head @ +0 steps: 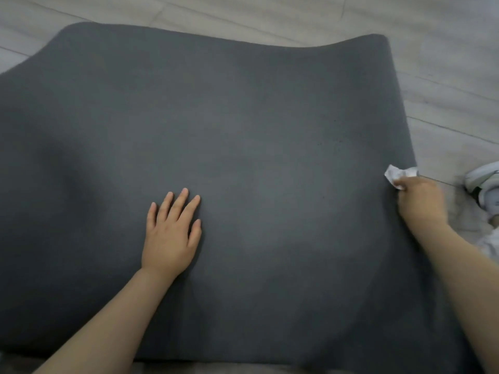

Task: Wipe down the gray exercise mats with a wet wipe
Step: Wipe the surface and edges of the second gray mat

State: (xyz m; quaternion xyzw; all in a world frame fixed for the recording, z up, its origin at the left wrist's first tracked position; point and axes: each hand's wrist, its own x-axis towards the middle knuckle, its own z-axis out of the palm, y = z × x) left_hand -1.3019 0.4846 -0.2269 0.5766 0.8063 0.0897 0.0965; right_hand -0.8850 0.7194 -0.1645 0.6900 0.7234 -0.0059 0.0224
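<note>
Gray exercise mat (pixel 243 130) lies flat on a pale wood-look plank floor (pixel 445 63) and fills most of the head view. Its far edge runs across the top of the view with rounded corners; its right edge slants down toward the near right. Surface is plain dark gray, with a few tiny dark specks toward the right edge.

Left hand (pixel 172 236) rests palm down on the mat, in the near half, left of the mat's middle. Fingers are straight and slightly spread, tips pointing toward the far edge; thumb lies alongside on the right. It holds nothing. Bare forearm runs back to the near left corner of the view.

Right hand (pixel 421 203) sits at the mat's right edge, about halfway along it. Fingers are curled around a crumpled white wet wipe (pixel 399 175), which sticks out beyond the knuckles on the far side and touches the mat just at its right edge (the fingertips themselves are hidden under the hand, so the exact grip cannot be told). Bare forearm runs back to the near right.

On the floor just right of that hand: a white sneaker (pixel 483 176), partly cut off by the view's edge. Below it, something pale and blurred, not identifiable.
</note>
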